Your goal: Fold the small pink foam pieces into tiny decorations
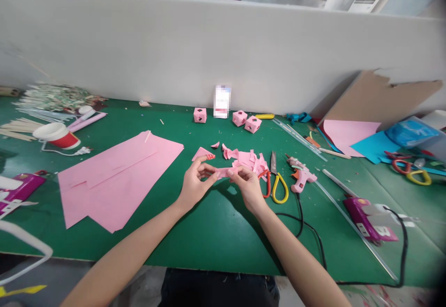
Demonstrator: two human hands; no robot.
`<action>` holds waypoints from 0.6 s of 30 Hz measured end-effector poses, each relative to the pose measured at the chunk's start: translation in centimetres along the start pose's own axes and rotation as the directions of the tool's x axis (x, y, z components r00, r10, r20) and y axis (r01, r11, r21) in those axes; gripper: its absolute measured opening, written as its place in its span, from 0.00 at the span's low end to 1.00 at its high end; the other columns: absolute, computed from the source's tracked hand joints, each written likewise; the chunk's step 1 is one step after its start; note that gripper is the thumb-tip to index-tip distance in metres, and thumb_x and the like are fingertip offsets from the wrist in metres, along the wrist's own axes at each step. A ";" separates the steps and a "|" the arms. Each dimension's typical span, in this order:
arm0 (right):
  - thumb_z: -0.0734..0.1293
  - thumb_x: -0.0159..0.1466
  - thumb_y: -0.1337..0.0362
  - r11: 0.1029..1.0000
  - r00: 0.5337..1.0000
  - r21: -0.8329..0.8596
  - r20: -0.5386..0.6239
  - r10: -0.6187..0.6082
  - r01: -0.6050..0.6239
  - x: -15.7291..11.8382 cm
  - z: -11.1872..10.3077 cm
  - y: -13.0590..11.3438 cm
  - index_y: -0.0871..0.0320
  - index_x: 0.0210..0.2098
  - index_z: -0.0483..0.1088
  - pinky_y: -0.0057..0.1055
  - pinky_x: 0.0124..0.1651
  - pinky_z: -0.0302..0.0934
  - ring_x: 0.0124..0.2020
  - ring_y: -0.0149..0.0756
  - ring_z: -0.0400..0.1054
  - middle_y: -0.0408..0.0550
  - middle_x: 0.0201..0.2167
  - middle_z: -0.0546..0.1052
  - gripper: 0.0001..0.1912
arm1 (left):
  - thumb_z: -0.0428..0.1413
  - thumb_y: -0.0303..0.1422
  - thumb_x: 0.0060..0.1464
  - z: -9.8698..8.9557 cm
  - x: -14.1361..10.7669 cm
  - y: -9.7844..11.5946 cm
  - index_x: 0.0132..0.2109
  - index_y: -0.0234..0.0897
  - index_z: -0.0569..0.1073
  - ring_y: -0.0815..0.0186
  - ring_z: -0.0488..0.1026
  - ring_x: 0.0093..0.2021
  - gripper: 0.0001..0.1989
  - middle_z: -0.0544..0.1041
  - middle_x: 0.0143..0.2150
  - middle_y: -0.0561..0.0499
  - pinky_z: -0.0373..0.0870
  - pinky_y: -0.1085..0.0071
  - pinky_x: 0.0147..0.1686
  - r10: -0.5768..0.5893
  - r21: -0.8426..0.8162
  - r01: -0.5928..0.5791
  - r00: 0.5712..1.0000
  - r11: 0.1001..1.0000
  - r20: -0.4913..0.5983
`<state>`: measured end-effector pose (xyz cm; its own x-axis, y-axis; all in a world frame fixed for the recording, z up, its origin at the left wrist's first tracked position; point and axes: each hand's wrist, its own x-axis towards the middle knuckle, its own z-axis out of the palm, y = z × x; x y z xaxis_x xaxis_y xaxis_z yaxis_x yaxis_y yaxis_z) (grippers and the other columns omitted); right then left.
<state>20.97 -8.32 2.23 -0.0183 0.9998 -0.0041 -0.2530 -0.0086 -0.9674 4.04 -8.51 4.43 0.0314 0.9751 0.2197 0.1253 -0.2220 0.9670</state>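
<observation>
Between my two hands is a small strip of pink paper (223,173), pinched at its left end by my left hand (195,179) and at its right end by my right hand (248,185). Just beyond the fingers lies a heap of pink paper scraps (251,159). Scissors (274,170) with red and yellow handles rest right of my right hand, and a pink glue gun (301,175) lies further right. Three pink paper cubes with dark cut-outs stand at the back, one cube (200,115) left of a blurred-out upright screen (222,101).
Large pink paper sheets (118,181) cover the left of the green table (209,242). A paper cup (57,135) and bundled sticks stand far left. Purple power strips (369,218) sit at both sides, with a black cable at right. Cardboard (376,95) leans against the grey partition (156,51).
</observation>
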 end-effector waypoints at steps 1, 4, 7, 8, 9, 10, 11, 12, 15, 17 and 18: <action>0.76 0.53 0.51 1.000 1.000 -0.001 -0.001 0.001 -0.001 0.0 0.0 0.0 0.54 0.25 0.74 0.31 0.34 0.60 0.27 0.32 0.63 0.41 0.24 0.72 0.15 | 0.63 0.36 0.51 0.0 0.0 0.0 0.52 0.38 0.68 0.64 0.79 0.36 0.23 0.80 0.33 0.52 0.75 0.69 0.37 -0.002 -0.005 0.002 1.000 1.000 0.000; 0.76 0.53 0.51 1.000 1.000 0.005 0.000 -0.001 0.001 0.0 0.0 -0.1 0.54 0.25 0.73 0.31 0.34 0.60 0.27 0.32 0.63 0.41 0.24 0.72 0.15 | 0.64 0.35 0.50 0.0 0.0 -0.1 0.52 0.38 0.68 0.64 0.78 0.35 0.23 0.79 0.33 0.52 0.75 0.70 0.37 -0.008 -0.017 0.008 1.000 1.000 0.000; 0.76 0.53 0.50 1.000 1.000 0.006 0.005 0.003 -0.003 -0.1 0.1 -0.2 0.54 0.25 0.73 0.32 0.34 0.61 0.27 0.32 0.63 0.41 0.24 0.72 0.16 | 0.64 0.35 0.50 0.0 0.1 -0.2 0.52 0.38 0.68 0.65 0.78 0.35 0.23 0.79 0.33 0.52 0.75 0.70 0.36 -0.018 -0.029 0.018 1.000 0.999 0.004; 0.76 0.53 0.50 1.000 1.000 0.004 0.006 0.006 -0.006 -0.1 0.1 -0.2 0.54 0.25 0.73 0.32 0.34 0.61 0.27 0.32 0.63 0.41 0.24 0.71 0.16 | 0.64 0.35 0.50 0.0 0.1 -0.2 0.52 0.38 0.67 0.65 0.78 0.34 0.23 0.79 0.33 0.52 0.75 0.70 0.36 -0.021 -0.031 0.022 1.000 0.999 0.004; 0.76 0.53 0.50 1.000 1.000 0.004 0.005 0.010 -0.010 -0.1 0.1 -0.3 0.54 0.25 0.73 0.32 0.34 0.62 0.27 0.32 0.63 0.42 0.24 0.72 0.16 | 0.64 0.36 0.50 0.0 0.1 -0.2 0.52 0.38 0.67 0.65 0.78 0.34 0.23 0.79 0.33 0.52 0.75 0.69 0.36 -0.027 -0.032 0.027 1.000 0.999 0.003; 0.76 0.52 0.49 1.000 1.000 0.007 -0.001 0.015 -0.015 -0.1 0.1 -0.3 0.54 0.26 0.74 0.32 0.34 0.62 0.27 0.32 0.64 0.42 0.24 0.72 0.16 | 0.64 0.36 0.50 -0.1 0.1 -0.3 0.51 0.38 0.67 0.65 0.78 0.34 0.23 0.79 0.33 0.52 0.75 0.69 0.37 -0.034 -0.032 0.034 0.999 0.999 -0.004; 0.76 0.52 0.49 1.000 1.000 0.012 -0.011 0.018 -0.018 -0.1 0.2 -0.4 0.54 0.26 0.74 0.32 0.34 0.63 0.27 0.33 0.64 0.42 0.25 0.73 0.16 | 0.64 0.36 0.49 -0.1 0.1 -0.3 0.51 0.38 0.67 0.65 0.78 0.34 0.23 0.78 0.33 0.52 0.75 0.69 0.37 -0.043 -0.031 0.043 0.999 0.999 -0.011; 0.77 0.51 0.49 1.000 1.000 0.018 -0.020 0.020 -0.020 -0.1 0.1 -0.4 0.53 0.28 0.75 0.32 0.34 0.63 0.28 0.33 0.64 0.42 0.26 0.73 0.16 | 0.64 0.37 0.49 -0.1 0.1 -0.3 0.51 0.38 0.67 0.64 0.78 0.35 0.23 0.78 0.33 0.52 0.75 0.69 0.37 -0.053 -0.030 0.052 0.998 0.998 -0.019; 0.77 0.50 0.50 1.000 0.999 0.025 -0.040 0.010 -0.009 0.0 0.1 -0.4 0.53 0.29 0.76 0.32 0.34 0.63 0.28 0.33 0.65 0.43 0.27 0.75 0.16 | 0.65 0.37 0.49 -0.2 0.2 -0.3 0.50 0.38 0.67 0.64 0.78 0.35 0.24 0.79 0.33 0.52 0.74 0.69 0.36 -0.069 -0.031 0.068 0.997 0.997 -0.034; 0.77 0.51 0.51 1.000 0.999 0.024 -0.041 -0.008 0.009 0.1 0.0 -0.3 0.53 0.29 0.77 0.32 0.34 0.62 0.28 0.32 0.65 0.43 0.27 0.75 0.14 | 0.65 0.37 0.48 -0.2 0.2 -0.3 0.50 0.38 0.67 0.63 0.78 0.35 0.24 0.79 0.33 0.51 0.75 0.69 0.36 -0.067 -0.035 0.065 0.997 0.997 -0.034; 0.77 0.52 0.52 1.000 0.999 0.024 -0.040 -0.013 0.014 0.1 -0.1 -0.3 0.53 0.29 0.77 0.32 0.34 0.62 0.28 0.32 0.65 0.42 0.27 0.75 0.13 | 0.65 0.37 0.48 -0.2 0.2 -0.3 0.50 0.38 0.66 0.63 0.78 0.35 0.24 0.79 0.33 0.51 0.75 0.68 0.36 -0.065 -0.038 0.063 0.997 0.997 -0.034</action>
<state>21.11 -8.21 2.48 0.0240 0.9997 -0.0015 -0.2766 0.0052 -0.9610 3.84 -8.21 4.21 -0.0107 0.9869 0.1612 0.0897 -0.1596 0.9831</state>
